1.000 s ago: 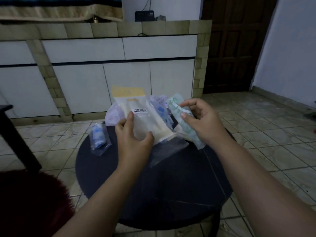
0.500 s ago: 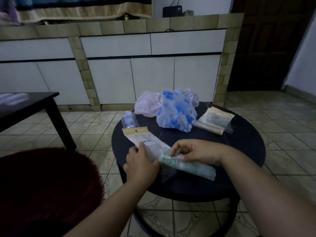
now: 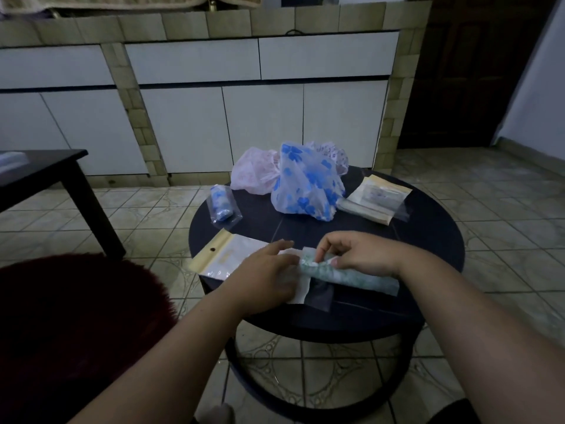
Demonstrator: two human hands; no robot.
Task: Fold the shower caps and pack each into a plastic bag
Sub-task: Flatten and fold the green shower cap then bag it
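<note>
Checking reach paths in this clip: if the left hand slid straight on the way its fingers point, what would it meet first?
The left hand, flat on the cream-headed plastic bag, points right: it would probably first meet the rolled green shower cap pinched by the right hand.

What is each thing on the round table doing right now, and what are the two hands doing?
Green cap: rolled up, lying at the bag's mouth.
Bag: flat on the table.
Left hand: rests on the bag.
Right hand: pinches the green cap.
Small packet: holds a rolled blue cap.
Blue cap: loose, unfolded.
Pink cap: loose, unfolded.
Spare bags: stacked flat.
</note>
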